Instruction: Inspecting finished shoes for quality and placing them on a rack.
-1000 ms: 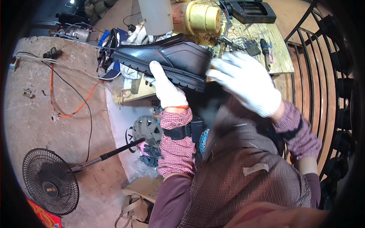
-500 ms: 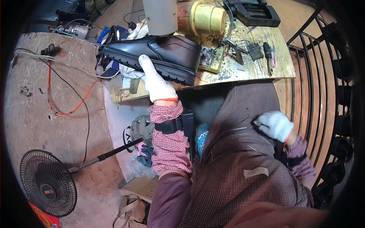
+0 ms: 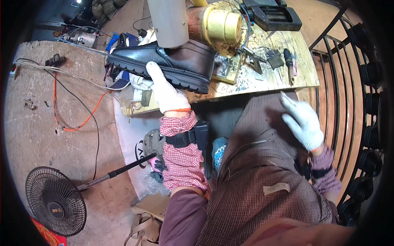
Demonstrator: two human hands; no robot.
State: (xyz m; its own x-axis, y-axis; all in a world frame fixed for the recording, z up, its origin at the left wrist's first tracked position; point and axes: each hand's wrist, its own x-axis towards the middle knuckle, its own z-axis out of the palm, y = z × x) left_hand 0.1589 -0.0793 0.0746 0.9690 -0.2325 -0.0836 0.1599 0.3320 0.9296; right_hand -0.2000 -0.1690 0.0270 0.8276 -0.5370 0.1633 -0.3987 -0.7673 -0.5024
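A black leather shoe [image 3: 180, 59] with a thick ridged sole lies sideways over the front of the worktable, its toe pointing left. My left hand [image 3: 165, 92], in a white knit glove, grips the shoe from below. Its thumb presses along the sole's edge, while the other fingers are hidden behind the shoe. Above my lap is my right hand [image 3: 303, 125], also gloved in white, with fingers stretched out and nothing in them. A thin pale, slightly curved strand or tool [image 3: 256, 143] rests on the dark checked apron [image 3: 250, 172] over my legs.
A pale cylinder [image 3: 167, 24] hangs just over the shoe. On the worktable [image 3: 266, 80] are a yellow container [image 3: 223, 25], a dark-handled tool [image 3: 289, 61] and a black tray-like part [image 3: 277, 17]. A fan [image 3: 56, 201] stands left; a rack of black shoes [image 3: 369, 135] is right.
My right hand has risen off the apron toward the table, its fingers uncurling. My left hand keeps its hold on the shoe. The view has shifted slightly.
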